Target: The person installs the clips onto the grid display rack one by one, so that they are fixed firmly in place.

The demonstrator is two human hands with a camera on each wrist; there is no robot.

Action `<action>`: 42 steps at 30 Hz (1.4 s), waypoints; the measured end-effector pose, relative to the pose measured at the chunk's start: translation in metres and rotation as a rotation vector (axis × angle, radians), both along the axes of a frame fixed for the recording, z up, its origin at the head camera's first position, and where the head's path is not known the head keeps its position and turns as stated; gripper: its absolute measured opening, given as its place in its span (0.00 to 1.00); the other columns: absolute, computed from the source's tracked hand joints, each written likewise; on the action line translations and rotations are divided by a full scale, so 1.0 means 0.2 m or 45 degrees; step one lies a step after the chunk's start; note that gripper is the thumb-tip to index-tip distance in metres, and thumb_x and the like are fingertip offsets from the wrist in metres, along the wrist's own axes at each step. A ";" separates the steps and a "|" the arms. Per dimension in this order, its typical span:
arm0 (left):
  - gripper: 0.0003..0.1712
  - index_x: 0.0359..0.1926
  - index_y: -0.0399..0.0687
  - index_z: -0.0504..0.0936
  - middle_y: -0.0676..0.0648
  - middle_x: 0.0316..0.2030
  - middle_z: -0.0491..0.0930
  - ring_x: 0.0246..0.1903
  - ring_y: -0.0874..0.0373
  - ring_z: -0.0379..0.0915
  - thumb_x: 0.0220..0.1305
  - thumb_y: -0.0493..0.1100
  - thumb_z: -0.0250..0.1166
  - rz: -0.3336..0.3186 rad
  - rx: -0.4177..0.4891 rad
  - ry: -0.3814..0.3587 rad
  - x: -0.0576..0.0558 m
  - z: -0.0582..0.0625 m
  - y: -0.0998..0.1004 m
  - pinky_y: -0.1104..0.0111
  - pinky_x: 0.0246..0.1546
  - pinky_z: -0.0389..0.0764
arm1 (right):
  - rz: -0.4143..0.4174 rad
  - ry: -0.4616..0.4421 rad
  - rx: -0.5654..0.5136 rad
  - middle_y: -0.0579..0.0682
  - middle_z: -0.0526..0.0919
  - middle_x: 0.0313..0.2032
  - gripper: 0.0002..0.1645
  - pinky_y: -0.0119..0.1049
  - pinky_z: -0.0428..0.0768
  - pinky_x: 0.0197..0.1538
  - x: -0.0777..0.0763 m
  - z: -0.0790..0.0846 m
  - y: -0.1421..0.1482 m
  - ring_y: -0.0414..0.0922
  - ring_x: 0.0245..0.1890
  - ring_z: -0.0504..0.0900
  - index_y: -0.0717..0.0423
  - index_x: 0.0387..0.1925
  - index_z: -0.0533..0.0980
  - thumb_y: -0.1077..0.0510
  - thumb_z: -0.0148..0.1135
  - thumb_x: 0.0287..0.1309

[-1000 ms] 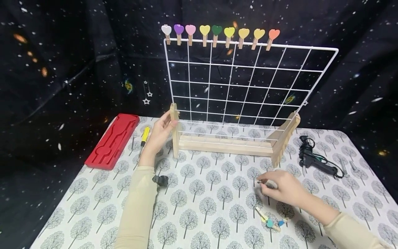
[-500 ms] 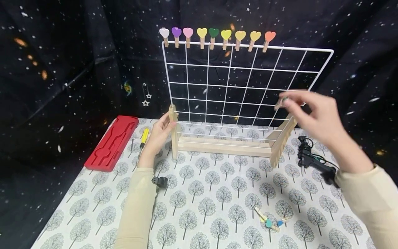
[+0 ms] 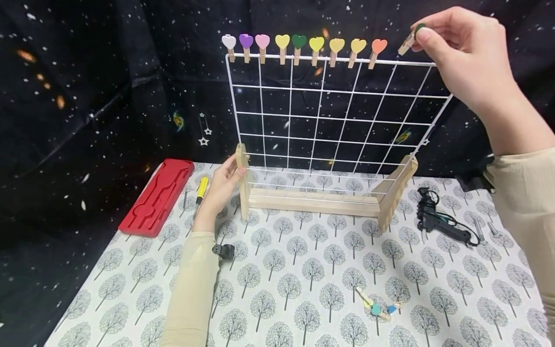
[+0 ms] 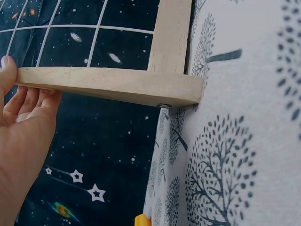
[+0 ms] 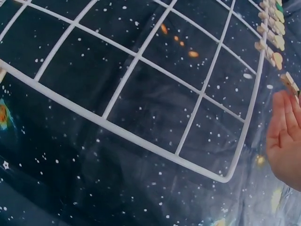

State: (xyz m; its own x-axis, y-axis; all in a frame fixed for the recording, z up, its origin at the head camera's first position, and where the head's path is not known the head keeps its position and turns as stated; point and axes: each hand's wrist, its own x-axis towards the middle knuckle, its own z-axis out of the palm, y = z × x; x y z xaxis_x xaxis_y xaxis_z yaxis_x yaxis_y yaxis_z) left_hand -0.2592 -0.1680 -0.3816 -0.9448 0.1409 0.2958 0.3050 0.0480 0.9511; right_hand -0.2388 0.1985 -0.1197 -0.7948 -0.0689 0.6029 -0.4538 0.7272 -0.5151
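Between thumb and fingers my right hand [image 3: 474, 58] pinches a wooden clothespin [image 3: 406, 44] with a dark green top, just above the grid's top bar near its right end. In the right wrist view the same clothespin [image 5: 289, 83] pokes out past the fingertips. My left hand [image 3: 223, 185] grips the left upright [image 3: 244, 180] of the wooden stand, thumb in front, as the left wrist view shows on the wooden upright [image 4: 108, 84]. The white wire grid [image 3: 323, 115] leans back in that stand. Several heart clothespins, from white [image 3: 229, 42] to orange [image 3: 379, 46], are clipped along its top bar.
Loose clothespins [image 3: 376, 310] lie on the tree-print cloth at front right. A black glue gun [image 3: 444, 226] with its cord is right of the stand. At left are a red tray [image 3: 157, 197] and a yellow-handled screwdriver [image 3: 202, 189]. A dark starry curtain hangs behind.
My right hand has risen from low over the cloth, past the grid's right side, to above its top bar, carrying the green-topped clothespin. The left hand keeps its grip on the upright.
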 end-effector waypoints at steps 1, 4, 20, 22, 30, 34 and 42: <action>0.30 0.63 0.47 0.56 0.45 0.59 0.63 0.62 0.60 0.52 0.61 0.42 0.53 0.003 0.000 -0.001 0.00 0.00 0.00 0.69 0.62 0.55 | -0.011 -0.039 0.006 0.32 0.77 0.33 0.16 0.20 0.65 0.36 -0.01 0.00 0.00 0.26 0.34 0.72 0.45 0.46 0.74 0.50 0.50 0.57; 0.29 0.63 0.47 0.57 0.44 0.59 0.63 0.61 0.59 0.53 0.61 0.42 0.53 0.009 -0.005 -0.005 0.00 0.00 0.00 0.69 0.61 0.56 | -0.039 -0.093 0.045 0.32 0.76 0.33 0.16 0.21 0.63 0.33 -0.03 0.00 0.00 0.27 0.33 0.72 0.45 0.46 0.75 0.48 0.50 0.57; 0.30 0.63 0.47 0.56 0.43 0.59 0.63 0.62 0.58 0.52 0.61 0.42 0.53 0.015 -0.014 0.007 0.00 0.00 0.00 0.69 0.61 0.55 | -0.132 -0.041 0.280 0.27 0.67 0.20 0.20 0.27 0.60 0.27 -0.05 -0.01 -0.03 0.29 0.24 0.64 0.55 0.44 0.76 0.47 0.51 0.56; 0.30 0.63 0.47 0.56 0.43 0.59 0.63 0.62 0.58 0.52 0.60 0.43 0.53 0.017 -0.021 0.006 0.00 0.00 0.00 0.69 0.62 0.55 | -0.135 -0.064 0.294 0.27 0.67 0.21 0.21 0.28 0.60 0.27 -0.05 -0.01 -0.03 0.29 0.24 0.64 0.54 0.45 0.76 0.46 0.50 0.56; 0.30 0.63 0.49 0.56 0.47 0.60 0.63 0.62 0.61 0.51 0.60 0.44 0.54 0.013 -0.014 0.002 -0.01 -0.01 -0.01 0.70 0.62 0.54 | -0.112 -0.042 0.354 0.25 0.66 0.20 0.22 0.30 0.61 0.24 -0.06 -0.01 -0.02 0.31 0.21 0.65 0.51 0.47 0.75 0.44 0.49 0.56; 0.30 0.63 0.46 0.56 0.44 0.60 0.62 0.62 0.60 0.51 0.61 0.42 0.53 0.010 -0.002 0.004 0.00 0.00 0.00 0.71 0.62 0.54 | -0.122 -0.002 0.365 0.26 0.66 0.21 0.23 0.29 0.60 0.25 -0.06 -0.03 -0.02 0.28 0.22 0.65 0.49 0.49 0.74 0.44 0.47 0.57; 0.30 0.63 0.48 0.56 0.45 0.60 0.62 0.62 0.60 0.51 0.60 0.44 0.53 0.016 -0.014 -0.005 0.00 0.00 0.00 0.72 0.62 0.53 | -0.149 0.080 0.256 0.50 0.79 0.39 0.22 0.18 0.64 0.35 -0.04 -0.06 -0.02 0.24 0.30 0.67 0.44 0.51 0.72 0.45 0.51 0.55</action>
